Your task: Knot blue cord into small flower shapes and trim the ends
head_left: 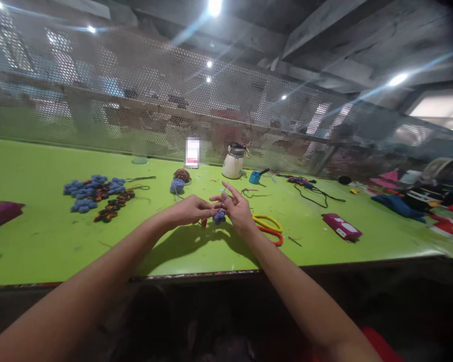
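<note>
Grasps a small, lumpy blue-purple yarn piece (219,216) in the pinch of the left hand (191,210), above the smooth lime-green desk (211,257). Has it directly between both grips, compact, without clear long axis, about equally near each hand. Holds a thin, pale stick (226,188), roughly upright, in the right hand (239,207)

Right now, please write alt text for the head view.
A person's left hand and right hand meet at a small purple yarn piece over a green table. Flower-shaped pieces lie at left, yellow and red handles at right.
</note>
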Action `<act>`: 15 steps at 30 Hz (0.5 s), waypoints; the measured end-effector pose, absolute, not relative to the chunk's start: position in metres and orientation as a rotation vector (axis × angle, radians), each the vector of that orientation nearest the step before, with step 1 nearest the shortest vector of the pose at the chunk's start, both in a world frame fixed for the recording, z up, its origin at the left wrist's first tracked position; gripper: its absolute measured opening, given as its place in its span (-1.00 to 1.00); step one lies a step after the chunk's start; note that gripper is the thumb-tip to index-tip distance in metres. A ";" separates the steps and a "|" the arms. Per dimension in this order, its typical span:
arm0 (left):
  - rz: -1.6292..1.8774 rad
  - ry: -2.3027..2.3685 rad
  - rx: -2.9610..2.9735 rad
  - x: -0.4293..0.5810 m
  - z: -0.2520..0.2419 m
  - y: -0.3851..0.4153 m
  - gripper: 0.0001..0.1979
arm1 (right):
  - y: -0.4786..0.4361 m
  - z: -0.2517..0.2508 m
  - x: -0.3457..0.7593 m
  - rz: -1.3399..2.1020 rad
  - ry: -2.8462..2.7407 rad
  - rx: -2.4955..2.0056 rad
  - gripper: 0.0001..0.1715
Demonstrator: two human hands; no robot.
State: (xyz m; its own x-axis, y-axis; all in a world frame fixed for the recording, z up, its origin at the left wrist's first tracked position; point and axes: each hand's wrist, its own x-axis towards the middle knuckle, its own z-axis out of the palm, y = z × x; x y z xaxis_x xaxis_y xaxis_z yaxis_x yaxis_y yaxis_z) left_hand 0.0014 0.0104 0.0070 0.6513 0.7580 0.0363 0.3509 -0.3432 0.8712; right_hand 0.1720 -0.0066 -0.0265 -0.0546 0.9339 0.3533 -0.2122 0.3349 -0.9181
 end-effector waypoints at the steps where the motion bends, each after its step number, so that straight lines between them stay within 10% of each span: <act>1: 0.597 0.910 1.962 0.002 0.005 0.010 -0.72 | -0.007 -0.027 0.172 1.104 -1.273 -0.739 -0.18; 15: 0.964 1.155 2.096 0.012 -0.010 -0.008 -0.83 | -0.020 -0.023 0.166 1.051 -1.238 -0.723 -0.29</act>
